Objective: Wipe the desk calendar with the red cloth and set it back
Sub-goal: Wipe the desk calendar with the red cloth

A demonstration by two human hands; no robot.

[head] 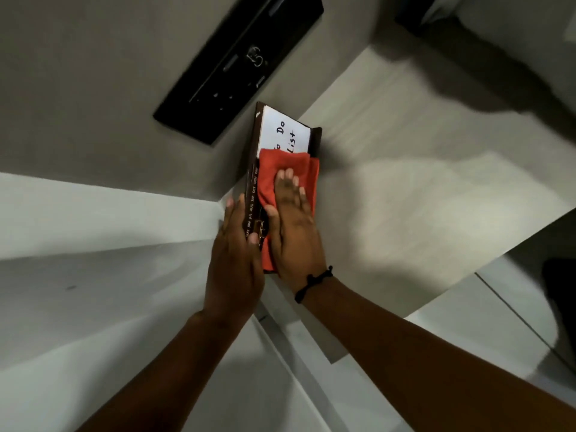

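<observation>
Red cloth (288,179) lies spread over the near half of the desk calendar (282,132), so we judge the wiping underway, with the far "To Do List" page (still uncovered) and the setting back left. Our right hand (293,222) presses flat and open on the cloth, while our left hand (233,260) clasps the calendar's left edge, steadying it above the pale tabletop (420,198).

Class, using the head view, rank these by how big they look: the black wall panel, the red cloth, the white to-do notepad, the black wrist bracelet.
1. Long black wall panel
2. Red cloth, partly under the right hand
3. White to-do notepad, partly covered by the cloth, so second and third places are unsure
4. Black cord bracelet
</observation>
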